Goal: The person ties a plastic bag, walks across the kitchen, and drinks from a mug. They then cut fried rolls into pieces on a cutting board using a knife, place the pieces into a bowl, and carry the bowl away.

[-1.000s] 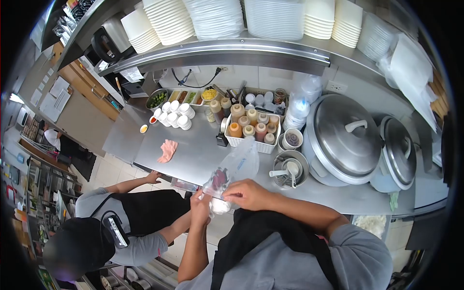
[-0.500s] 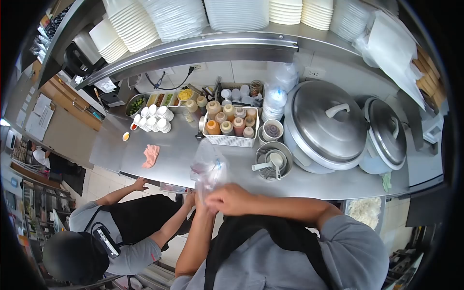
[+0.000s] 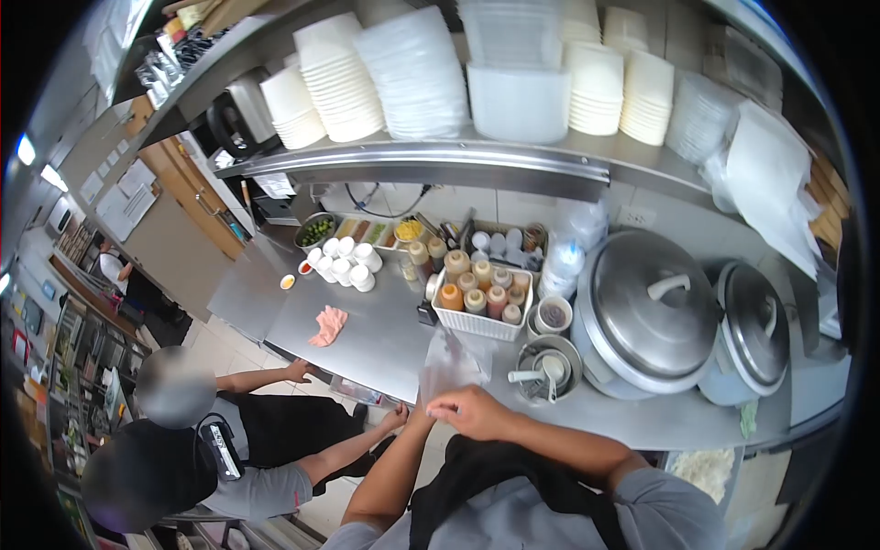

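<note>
A thin, clear plastic glove (image 3: 466, 356) covers my left hand (image 3: 441, 374) over the counter's front edge. Through the plastic and blur, the fingers of that hand are hard to make out. My right hand (image 3: 472, 412) crosses in front, its fingers bent and pinched at the left wrist, where the glove's cuff seems to be. Just beyond the glove stands a white basket (image 3: 477, 323) of squeeze bottles. To the right is a metal pot (image 3: 576, 367) with white-handled scoops in it.
Two big lidded cookers (image 3: 655, 293) fill the counter's right side. A pink cloth (image 3: 328, 325) and several white cups (image 3: 344, 266) lie to the left. Stacked containers crowd the shelf (image 3: 412, 156) overhead. A co-worker (image 3: 266, 431) stands close on my left, one hand near the counter edge.
My view has tipped upward, so more of the shelf shows. The plastic around my left hand looks flatter and less puffed. My right hand stays at the left wrist. The co-worker's head has turned.
</note>
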Available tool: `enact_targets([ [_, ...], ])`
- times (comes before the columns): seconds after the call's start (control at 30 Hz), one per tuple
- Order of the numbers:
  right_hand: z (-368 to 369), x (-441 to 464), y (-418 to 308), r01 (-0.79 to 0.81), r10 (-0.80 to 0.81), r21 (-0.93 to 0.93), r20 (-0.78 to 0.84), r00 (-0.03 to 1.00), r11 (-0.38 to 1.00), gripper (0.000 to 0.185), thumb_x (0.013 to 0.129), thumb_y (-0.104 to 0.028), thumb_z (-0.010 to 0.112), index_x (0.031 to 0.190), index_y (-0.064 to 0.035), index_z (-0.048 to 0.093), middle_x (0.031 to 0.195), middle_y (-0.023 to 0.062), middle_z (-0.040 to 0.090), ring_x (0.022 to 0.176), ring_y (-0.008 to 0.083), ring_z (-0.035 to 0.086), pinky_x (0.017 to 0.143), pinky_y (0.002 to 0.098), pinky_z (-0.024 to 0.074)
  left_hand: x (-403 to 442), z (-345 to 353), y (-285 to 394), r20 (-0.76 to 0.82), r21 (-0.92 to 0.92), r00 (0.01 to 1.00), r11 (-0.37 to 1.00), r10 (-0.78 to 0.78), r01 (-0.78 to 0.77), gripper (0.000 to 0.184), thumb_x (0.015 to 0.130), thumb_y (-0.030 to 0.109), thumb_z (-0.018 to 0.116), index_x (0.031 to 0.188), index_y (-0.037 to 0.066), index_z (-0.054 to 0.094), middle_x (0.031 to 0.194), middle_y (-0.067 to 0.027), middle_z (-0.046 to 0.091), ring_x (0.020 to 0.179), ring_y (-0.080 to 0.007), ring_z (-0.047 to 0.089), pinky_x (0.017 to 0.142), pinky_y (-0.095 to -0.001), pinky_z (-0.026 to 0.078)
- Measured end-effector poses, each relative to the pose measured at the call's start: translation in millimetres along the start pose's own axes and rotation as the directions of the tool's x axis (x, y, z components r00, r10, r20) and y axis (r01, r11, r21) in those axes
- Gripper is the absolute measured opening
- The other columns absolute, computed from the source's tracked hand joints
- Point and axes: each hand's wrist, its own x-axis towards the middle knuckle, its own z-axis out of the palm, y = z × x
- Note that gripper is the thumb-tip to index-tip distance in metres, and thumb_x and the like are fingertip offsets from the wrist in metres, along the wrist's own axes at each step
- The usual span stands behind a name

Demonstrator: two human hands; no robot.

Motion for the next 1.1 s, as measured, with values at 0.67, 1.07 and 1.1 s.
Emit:
enact_targets([
  [0.67,-32,5,130,-0.137,0.127,-0.074,-0.128,0.984,0.988,0.023,0.097,-0.010,0.059,0.115,-0.0040,0.072,0.104,0.0091,0.071,0.095,0.0189,0.067,0.088,0.0316,0.0514,-6,51,-70,0.056,0.389,0.975,0.904,-0.214,0.176,0.042,0.088,0.040,0.063,0.115,0.010,0.072,0.111,-0.0207,0.073,0.106,-0.0366,0.071,0.088,-0.0478,0.057],
  [1.07,24,-19,157,-0.176,0.142,-0.477,-0.108,0.984,0.861,0.067,0.082,-0.048,0.080,0.126,-0.0029,0.058,0.118,0.0220,0.062,0.113,0.0394,0.060,0.094,0.0450,0.0503,18,74,-150,-0.304,0.691,0.853,0.715,0.424,-0.109,0.025,0.085,0.025,0.061,0.103,0.012,0.074,0.088,-0.0119,0.071,0.077,-0.0313,0.069,0.067,-0.0498,0.053],
  [1.1,23,-21,141,-0.179,0.140,-0.476,-0.116,0.983,0.861,0.067,0.082,-0.048,0.080,0.126,-0.0029,0.058,0.118,0.0220,0.062,0.113,0.0394,0.060,0.094,0.0450,0.0503,14,66,-144,-0.304,0.846,0.623,0.505,0.721,-0.171,0.023,0.084,0.023,0.061,0.101,0.012,0.074,0.083,-0.0093,0.070,0.072,-0.0293,0.067,0.063,-0.0500,0.052],
])
